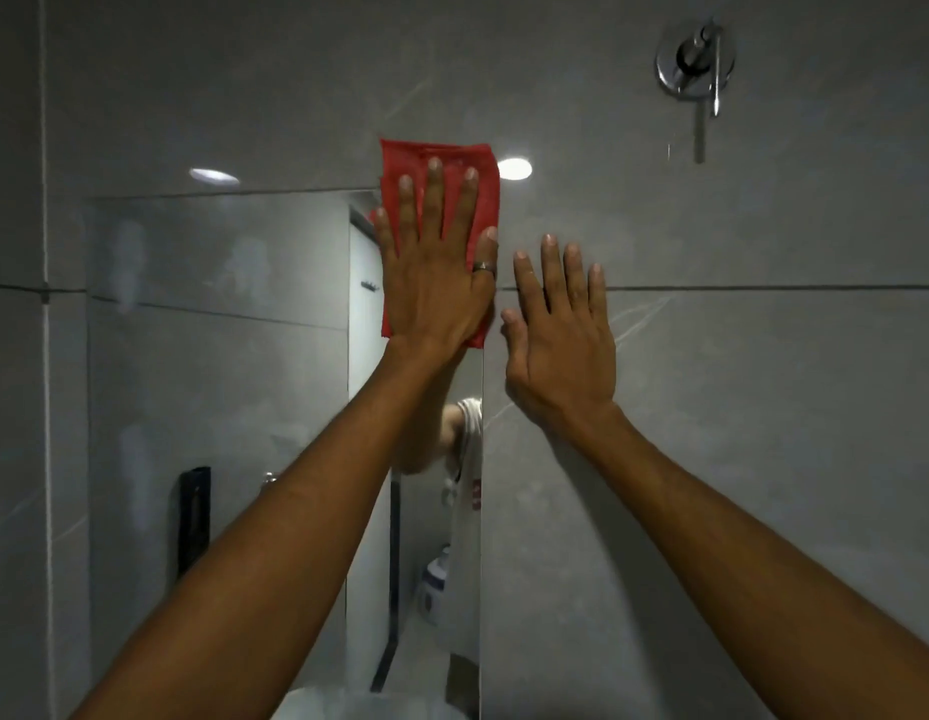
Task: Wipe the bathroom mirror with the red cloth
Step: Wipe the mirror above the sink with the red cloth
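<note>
L hand (pixel 435 272) spread flat, fingers splayed, palm pinning red cloth (pixel 440 163) against upper right corner of mirror (pixel 218 356); top of cloth overlapped onto tile above mirror edge. Flat palm prob. to spread pressure over whole cloth for even wipe. R hand (pixel 561 330) open, fingers together, looked laid flat on wall (pixel 763 407) just right of mirror edge, holding nothing; likely bracing body w/ reach high. Smudgy patches seen on glass left of cloth, so wiping judged far from done. Chrome fitting (pixel 696 65) far upper right, well apart from both hands
</note>
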`<state>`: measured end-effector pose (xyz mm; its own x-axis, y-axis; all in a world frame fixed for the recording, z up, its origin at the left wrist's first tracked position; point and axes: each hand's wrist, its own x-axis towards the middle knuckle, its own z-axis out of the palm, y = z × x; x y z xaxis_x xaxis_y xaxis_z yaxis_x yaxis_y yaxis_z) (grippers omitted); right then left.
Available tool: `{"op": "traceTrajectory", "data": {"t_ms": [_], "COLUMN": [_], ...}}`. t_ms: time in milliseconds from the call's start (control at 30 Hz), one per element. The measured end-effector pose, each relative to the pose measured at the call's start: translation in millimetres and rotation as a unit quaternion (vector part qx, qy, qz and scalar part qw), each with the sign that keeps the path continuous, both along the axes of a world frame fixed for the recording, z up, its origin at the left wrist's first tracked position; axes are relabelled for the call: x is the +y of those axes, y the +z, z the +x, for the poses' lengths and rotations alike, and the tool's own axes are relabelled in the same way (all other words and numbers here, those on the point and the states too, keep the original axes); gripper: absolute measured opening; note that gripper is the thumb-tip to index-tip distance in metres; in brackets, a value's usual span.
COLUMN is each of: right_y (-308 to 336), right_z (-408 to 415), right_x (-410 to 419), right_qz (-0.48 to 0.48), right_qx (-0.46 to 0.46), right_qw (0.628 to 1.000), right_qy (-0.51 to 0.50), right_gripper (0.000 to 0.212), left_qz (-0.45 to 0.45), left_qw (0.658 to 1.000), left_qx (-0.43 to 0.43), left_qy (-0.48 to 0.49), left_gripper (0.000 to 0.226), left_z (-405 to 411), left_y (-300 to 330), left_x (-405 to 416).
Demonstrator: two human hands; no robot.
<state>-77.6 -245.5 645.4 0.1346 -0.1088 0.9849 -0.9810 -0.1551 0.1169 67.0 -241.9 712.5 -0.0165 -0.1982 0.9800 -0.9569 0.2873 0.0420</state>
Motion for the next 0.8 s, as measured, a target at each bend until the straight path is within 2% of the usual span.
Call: {"op": "traceTrajectory", "data": {"t_ms": [233,333,567,800], "right_y": [-7.4,-32.2,-128.9,-223.1], "right_z": [0.6,5.4,14.9,-5.5], "right_x": [8.0,11.2,27.1,54.9], "right_qz": [0.017,0.018,0.081,0.175], "right_qx": [0.010,0.032,0.049,0.104], "right_qw": [1.000,0.999,0.989,0.975], "right_qy": [0.001,0.016,0.114,0.094], "right_gripper": [0.065,0.065,0.060,0.062], "left_qz": [-0.023,-0.011,0.015,0.056], "left_qw": [0.999,0.999,0.999,0.993], "left_qx": [0.002,0.014,0.010,-0.047], "left_qy": [-0.032,-0.037,-0.045,-0.090], "left_gripper": [0.065,0.065,0.073,0.084], "left_z": [-4.1,-3.9,-4.7,3.5], "left_y": [-109.7,-163.9,-293.8,-460.2], "left_x": [-9.8,-9.2,-7.7,12.2]}}
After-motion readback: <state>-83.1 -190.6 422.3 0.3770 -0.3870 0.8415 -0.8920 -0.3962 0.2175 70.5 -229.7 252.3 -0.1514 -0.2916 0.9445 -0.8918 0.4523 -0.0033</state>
